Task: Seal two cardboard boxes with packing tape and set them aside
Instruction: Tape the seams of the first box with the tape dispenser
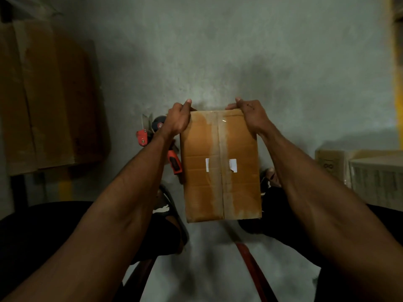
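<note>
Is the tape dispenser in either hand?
No: the tape dispenser lies on the floor while both hands, left and right, grip the cardboard box.

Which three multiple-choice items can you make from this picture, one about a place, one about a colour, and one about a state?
1. Where does the tape dispenser lie?
A. on the floor, beside the left hand
B. on top of the box
C. in the right hand

2. What colour are the dispenser's plastic parts?
A. blue
B. red-orange
C. green

3. How is the cardboard box held?
A. by one hand only
B. by no hand, it lies on the floor
C. by both hands at its far corners

Answers:
1 A: it lies on the concrete floor, partly behind the left hand.
2 B: its handle and frame show red-orange.
3 C: the left hand and the right hand each grip a far corner.
</note>
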A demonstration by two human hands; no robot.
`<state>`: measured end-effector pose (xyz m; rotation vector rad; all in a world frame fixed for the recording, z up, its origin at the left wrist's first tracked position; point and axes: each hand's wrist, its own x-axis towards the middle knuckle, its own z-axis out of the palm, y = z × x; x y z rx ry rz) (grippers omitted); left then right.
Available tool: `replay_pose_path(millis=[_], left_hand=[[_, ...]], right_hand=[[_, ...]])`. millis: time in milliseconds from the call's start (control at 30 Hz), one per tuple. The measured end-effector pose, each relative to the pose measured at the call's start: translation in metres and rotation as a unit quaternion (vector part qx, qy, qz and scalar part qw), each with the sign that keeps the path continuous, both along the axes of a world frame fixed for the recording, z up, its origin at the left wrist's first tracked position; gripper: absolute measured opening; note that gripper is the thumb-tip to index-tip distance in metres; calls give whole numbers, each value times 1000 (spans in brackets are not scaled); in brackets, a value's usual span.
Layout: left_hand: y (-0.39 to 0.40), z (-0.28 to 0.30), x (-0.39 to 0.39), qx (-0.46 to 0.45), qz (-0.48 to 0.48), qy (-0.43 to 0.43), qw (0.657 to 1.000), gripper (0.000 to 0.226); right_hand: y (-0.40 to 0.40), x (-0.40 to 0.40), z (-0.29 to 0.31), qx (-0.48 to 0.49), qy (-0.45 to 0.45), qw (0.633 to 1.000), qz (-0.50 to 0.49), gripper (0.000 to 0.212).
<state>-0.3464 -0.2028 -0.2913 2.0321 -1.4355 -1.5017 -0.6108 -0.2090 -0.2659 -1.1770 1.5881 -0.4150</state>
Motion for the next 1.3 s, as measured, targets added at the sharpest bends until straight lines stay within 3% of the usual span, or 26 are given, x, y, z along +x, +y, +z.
replay_pose_path(millis=[100,133,200,267,300,367,467,500,567,633,700,833,1033,1100,1200,1233,1300], left_hand=[[-1,8,0,35,14,68,997,74],[-2,10,0,44,13,84,995,72],[-1,12,-4,34,5,70,997,74],[3,17,-10,-39,-13,-80,996,72],[6,22,-13,-98,-26,-180,978,67],[17,35,-20,-232,-94,-280,927,52],[27,37,-26,-326,-225,-295,870,36],[30,35,-26,-319,-229,-287,874,35],[34,33,-25,-287,-174,-229,914,40],[29,32,-21,-261,-136,-166,941,47],[21,25,-15,-239,-126,-136,953,53],[15,12,-17,-212,-20,-64,975,59],[15,11,-17,-229,7,-31,973,49],[16,11,-17,-209,21,-7,978,48],[20,9,-15,-158,58,28,985,44],[20,11,-16,-156,57,3,986,48],[23,16,-20,-153,28,-133,979,60]], right_hand=[[3,1,-3,5,-20,999,-46,58],[5,3,-5,5,12,998,-60,62],[12,5,-10,-57,179,978,-87,61],[15,11,-6,-215,388,895,-50,47],[16,16,-2,-287,433,854,11,40],[16,34,4,-351,400,826,185,38],[15,62,17,-295,257,868,305,40],[18,67,18,-279,246,873,317,40],[21,59,19,-269,293,864,310,44],[19,40,20,-246,360,860,265,55],[18,28,19,-199,358,891,196,70],[18,25,15,-159,197,967,40,60],[10,14,11,-117,59,990,-46,40],[9,16,8,-116,83,988,-50,47],[16,24,-1,-165,236,954,-80,69],[16,27,-3,-198,299,929,-92,72],[18,31,0,-222,385,892,-86,66]])
